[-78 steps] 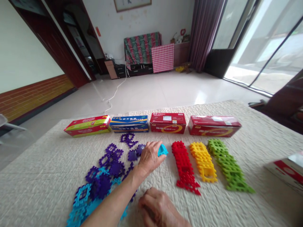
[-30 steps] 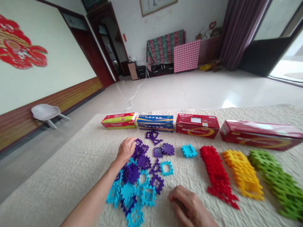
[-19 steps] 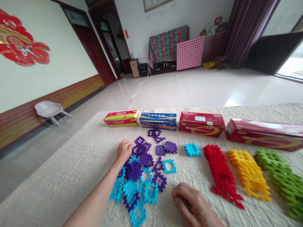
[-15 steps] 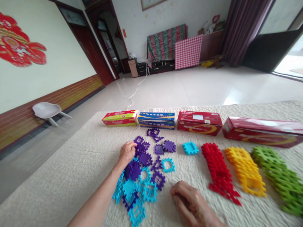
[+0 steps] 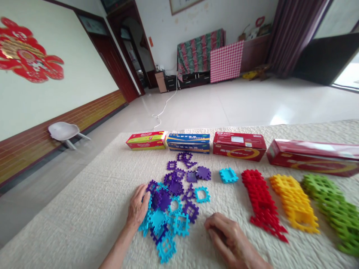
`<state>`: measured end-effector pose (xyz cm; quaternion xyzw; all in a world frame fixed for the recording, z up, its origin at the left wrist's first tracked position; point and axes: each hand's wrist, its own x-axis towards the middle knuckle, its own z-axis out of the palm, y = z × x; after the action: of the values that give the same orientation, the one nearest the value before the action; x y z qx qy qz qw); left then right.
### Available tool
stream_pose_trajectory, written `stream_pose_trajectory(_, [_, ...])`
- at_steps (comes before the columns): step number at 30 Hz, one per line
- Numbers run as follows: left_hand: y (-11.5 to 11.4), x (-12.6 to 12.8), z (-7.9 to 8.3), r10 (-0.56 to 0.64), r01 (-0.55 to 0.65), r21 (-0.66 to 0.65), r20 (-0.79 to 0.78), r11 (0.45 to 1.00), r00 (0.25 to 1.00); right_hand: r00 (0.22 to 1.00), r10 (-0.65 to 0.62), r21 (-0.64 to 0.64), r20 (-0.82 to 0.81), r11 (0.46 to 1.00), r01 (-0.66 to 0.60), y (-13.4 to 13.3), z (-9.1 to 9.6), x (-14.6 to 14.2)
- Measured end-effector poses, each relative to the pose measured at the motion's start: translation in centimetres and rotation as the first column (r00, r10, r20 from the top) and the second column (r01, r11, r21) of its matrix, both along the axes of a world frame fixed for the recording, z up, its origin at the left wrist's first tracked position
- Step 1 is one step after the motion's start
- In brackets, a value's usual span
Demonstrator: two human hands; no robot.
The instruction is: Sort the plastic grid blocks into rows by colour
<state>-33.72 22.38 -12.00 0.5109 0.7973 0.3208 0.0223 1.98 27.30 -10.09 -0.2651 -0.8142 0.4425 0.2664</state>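
Observation:
My left hand (image 5: 138, 207) is at the left edge of a loose pile of interlocking plastic tiles, fingers stretched out and thumb apart. Its fingertips are beside a purple tile (image 5: 152, 186), perhaps touching it; no tile shows lifted in the hand. Purple and light-blue notched tiles overlap in the pile, among them a solid purple one (image 5: 164, 201) and a light-blue window tile (image 5: 166, 247). On the blanket right of the pile rests my right hand (image 5: 231, 239), fingers loosely curled with nothing visible in them. A light-blue ring tile (image 5: 202, 194) lies between the pile and that hand.
Overlapping rows of red tiles (image 5: 262, 203), yellow tiles (image 5: 294, 203) and green tiles (image 5: 333, 209) lie to the right. A short light-blue stack (image 5: 228, 175) sits left of the red row. Several boxes, including a blue box (image 5: 188, 143), line the far side of the blanket (image 5: 75, 209).
My left hand has come back toward me from the far purple tiles to the pile's left edge, its fingers now straighter. A purple window tile lies separate at the far left. My right hand stays put.

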Motion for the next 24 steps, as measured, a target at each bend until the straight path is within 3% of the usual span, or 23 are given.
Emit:
stream_pose_trajectory(5, [2.2, 3.3, -0.6, -0.083, 0.079, 0.05, 0.081, 0.996, 0.993, 1.0, 0.002, -0.006, -0.012, 1.0, -0.002, 0.0, -0.1, 0.0])
stream_pose_trajectory(12, [4.7, 7.3, 0.7, -0.098, 0.083, 0.068, 0.268, 0.994, 0.959, 1.0, -0.003, -0.012, -0.026, 1.0, 0.003, 0.0, 0.0, 0.0])
stream_pose_trajectory(15, [3.9, 6.8, 1.0, -0.099, 0.079, 0.074, 0.322, 0.994, 0.941, 1.0, -0.013, -0.007, -0.022, 1.0, 0.013, 0.0, -0.1, 0.0])
stream_pose_trajectory(19, [1.0, 4.8, 0.0, 0.014, -0.021, 0.024, 0.274, 0.999, 0.962, 0.999, -0.014, 0.028, -0.035, 1.0, 0.015, -0.1, -0.1, 0.0])
stream_pose_trajectory(22, [-0.4, 4.4, -1.1, -0.082, 0.077, 0.051, 0.115, 0.996, 0.99, 0.993, -0.07, 0.116, -0.095, 0.99, 0.081, 0.0, -0.3, 0.0])
stream_pose_trajectory(24, [-0.6, 4.8, -1.5, -0.155, 0.154, 0.053, 0.017, 0.987, 0.988, 0.968, -0.191, 0.208, -0.165, 0.952, 0.223, 0.4, -0.7, -0.1])
